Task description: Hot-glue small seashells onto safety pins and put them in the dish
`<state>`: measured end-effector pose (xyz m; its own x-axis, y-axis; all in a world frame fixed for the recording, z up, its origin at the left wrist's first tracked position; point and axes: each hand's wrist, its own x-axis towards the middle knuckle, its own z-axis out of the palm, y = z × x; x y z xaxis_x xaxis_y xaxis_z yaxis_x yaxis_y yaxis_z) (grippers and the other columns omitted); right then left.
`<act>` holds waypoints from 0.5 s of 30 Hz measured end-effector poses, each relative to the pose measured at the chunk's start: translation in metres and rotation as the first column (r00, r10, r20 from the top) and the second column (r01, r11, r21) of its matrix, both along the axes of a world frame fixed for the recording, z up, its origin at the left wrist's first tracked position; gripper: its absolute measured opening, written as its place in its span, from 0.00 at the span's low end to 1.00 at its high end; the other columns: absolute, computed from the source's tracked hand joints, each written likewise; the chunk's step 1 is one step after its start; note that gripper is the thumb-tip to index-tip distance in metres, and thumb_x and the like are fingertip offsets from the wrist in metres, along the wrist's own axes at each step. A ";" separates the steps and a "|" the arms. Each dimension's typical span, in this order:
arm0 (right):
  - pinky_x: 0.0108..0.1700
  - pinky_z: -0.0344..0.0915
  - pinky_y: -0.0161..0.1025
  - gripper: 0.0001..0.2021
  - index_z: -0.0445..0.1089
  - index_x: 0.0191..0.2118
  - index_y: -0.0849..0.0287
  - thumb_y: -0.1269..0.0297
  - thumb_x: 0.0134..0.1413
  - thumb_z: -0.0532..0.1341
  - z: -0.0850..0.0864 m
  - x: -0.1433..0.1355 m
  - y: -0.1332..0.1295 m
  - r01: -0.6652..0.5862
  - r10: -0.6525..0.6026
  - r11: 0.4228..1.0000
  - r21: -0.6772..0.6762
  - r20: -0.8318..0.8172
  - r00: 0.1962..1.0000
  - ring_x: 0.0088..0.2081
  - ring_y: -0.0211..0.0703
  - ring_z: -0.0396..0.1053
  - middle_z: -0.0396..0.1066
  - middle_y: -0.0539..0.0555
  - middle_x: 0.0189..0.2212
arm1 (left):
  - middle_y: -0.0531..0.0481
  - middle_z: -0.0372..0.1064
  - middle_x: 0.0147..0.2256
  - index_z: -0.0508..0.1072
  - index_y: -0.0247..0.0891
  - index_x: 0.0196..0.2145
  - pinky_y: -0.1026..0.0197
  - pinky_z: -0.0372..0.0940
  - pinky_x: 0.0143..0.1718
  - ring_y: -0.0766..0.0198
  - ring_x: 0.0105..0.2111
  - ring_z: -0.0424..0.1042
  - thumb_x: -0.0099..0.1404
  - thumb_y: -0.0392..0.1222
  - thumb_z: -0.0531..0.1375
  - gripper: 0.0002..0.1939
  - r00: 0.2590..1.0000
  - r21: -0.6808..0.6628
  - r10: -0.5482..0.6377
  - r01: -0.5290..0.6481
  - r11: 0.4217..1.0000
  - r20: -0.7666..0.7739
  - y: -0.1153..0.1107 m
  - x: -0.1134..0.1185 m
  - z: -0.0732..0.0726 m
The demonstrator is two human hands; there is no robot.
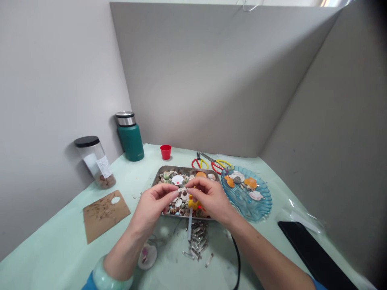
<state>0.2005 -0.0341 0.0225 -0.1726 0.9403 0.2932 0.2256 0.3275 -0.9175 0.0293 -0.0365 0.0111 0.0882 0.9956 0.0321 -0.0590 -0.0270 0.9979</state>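
Over the metal tray (pixel 157 176) of seashells, my left hand (pixel 153 203) and my right hand (pixel 211 197) meet, thumb and forefinger of each closed in a pinch. Between the fingertips is a small pale piece (pixel 182 189), too small to identify. Just beyond it, a white scallop shell (pixel 177 179) with a red spot lies on the other shells. Partly behind my right hand, a yellow glue gun (pixel 192 204) rests on the tray, a translucent glue stick (pixel 190 227) jutting out toward me. Below the tray lies a pile of small metal clips or pin backs (pixel 198 237).
On the right are a blue glass plate (pixel 246 207) with shells and a black flat object (pixel 314 253). Behind the tray lie scissors (pixel 217 164), pliers (pixel 199 162) and a red cup (pixel 165 152). Leftward stand a green bottle (pixel 130 141), a jar (pixel 98 165) and brown cardboard (pixel 105 217).
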 end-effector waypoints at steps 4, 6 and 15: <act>0.27 0.58 0.32 0.04 0.71 0.31 0.58 0.69 0.50 0.59 -0.001 0.001 0.001 0.001 -0.001 1.000 0.011 0.014 1.000 0.24 0.33 0.61 0.66 0.48 0.24 | 0.54 0.65 0.23 0.74 0.36 0.31 0.67 0.51 0.19 0.72 0.19 0.56 0.52 0.45 0.64 0.11 1.000 0.020 0.001 0.000 1.000 -0.031 0.000 0.000 0.000; 0.27 0.58 0.32 0.04 0.70 0.32 0.59 0.68 0.51 0.58 -0.002 0.001 0.001 -0.010 0.010 1.000 0.011 0.010 1.000 0.24 0.33 0.61 0.66 0.47 0.24 | 0.54 0.65 0.23 0.74 0.36 0.32 0.67 0.51 0.20 0.71 0.20 0.56 0.52 0.46 0.64 0.12 0.999 0.035 0.011 -0.010 0.999 -0.050 0.000 0.000 0.000; 0.26 0.57 0.32 0.05 0.70 0.32 0.59 0.66 0.52 0.58 -0.004 0.001 0.002 -0.039 0.039 0.999 -0.016 0.003 0.999 0.24 0.34 0.61 0.65 0.47 0.23 | 0.56 0.61 0.18 0.75 0.35 0.31 0.67 0.51 0.19 0.70 0.18 0.55 0.52 0.48 0.64 0.13 0.997 0.024 0.024 -0.022 0.999 -0.073 -0.001 0.000 0.001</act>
